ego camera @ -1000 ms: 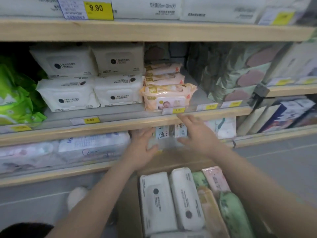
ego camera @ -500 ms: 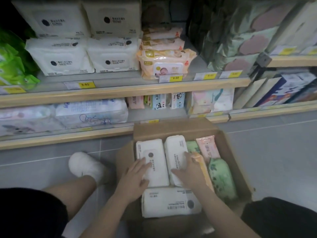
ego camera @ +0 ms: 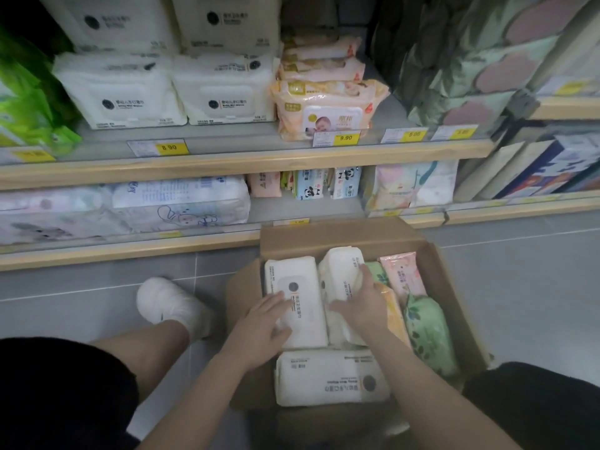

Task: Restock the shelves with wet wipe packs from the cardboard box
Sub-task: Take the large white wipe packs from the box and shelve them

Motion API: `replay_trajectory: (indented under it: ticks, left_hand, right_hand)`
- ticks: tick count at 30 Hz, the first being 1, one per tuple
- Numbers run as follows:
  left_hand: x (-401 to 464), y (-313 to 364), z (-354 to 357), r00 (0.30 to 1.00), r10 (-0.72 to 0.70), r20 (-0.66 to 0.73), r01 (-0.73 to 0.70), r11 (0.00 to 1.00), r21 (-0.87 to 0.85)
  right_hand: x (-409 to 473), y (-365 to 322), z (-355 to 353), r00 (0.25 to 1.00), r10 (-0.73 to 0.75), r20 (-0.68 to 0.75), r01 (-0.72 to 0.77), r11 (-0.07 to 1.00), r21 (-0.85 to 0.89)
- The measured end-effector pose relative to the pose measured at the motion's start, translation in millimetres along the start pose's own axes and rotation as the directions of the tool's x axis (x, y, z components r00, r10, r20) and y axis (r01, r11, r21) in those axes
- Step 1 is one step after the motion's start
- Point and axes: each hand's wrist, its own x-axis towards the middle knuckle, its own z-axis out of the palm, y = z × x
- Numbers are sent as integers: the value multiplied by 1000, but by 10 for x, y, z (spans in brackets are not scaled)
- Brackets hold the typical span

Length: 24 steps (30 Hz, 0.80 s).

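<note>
Both hands down in cardboard box point(ego camera: 344, 233). Left hand point(ego camera: 264, 318) flat, fingers spread on left white pack point(ego camera: 293, 287), gripping nothing. Right hand point(ego camera: 362, 303) curled over neighbouring white pack point(ego camera: 341, 271). Best to clamp both long edges before lifting; soft film sags.

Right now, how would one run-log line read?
stage: picking | left hand: on left white wipe pack | right hand: gripping middle white wipe pack | brown cardboard box: stocked
</note>
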Motion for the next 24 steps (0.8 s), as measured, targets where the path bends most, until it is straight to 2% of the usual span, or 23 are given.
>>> replay_trajectory:
  ticks: [4, 8, 11, 14, 16, 19, 24]
  left_hand:
    - [-78, 155, -81, 1000, 10, 16, -10, 999, 32]
    - [-219, 472, 9, 987, 157, 38, -160, 982, 101]
    - [-348, 741, 228, 945, 274, 181, -303, 940, 157]
    - [-351, 775, 487, 903, 301, 306, -388, 878, 280]
    - [-315, 684, 583, 894, 336, 298, -433, 821, 372]
    - [-238, 615, 602, 897, 310, 316, -434, 757, 488]
    - [-116, 650, 559, 895, 331, 299, -437, 784, 441]
  right_hand:
    - [-107, -113, -425, 994, -106, -20, 108, 989, 99]
    - [-294, -117, -974, 980, -189, -54, 194, 976, 98]
    - [-463, 82, -1256, 971, -209, -112, 222, 968, 120]
    - [-566, 376, -1360, 977, -162, -136, 185, 966, 179]
    - [-588, 550, -1385, 985, -115, -132, 140, 970, 197]
    - [-605, 740, -1404, 993, -39, -107, 61, 975, 213]
    - [-542, 975, -1387, 996, 42, -73, -23, 968, 250]
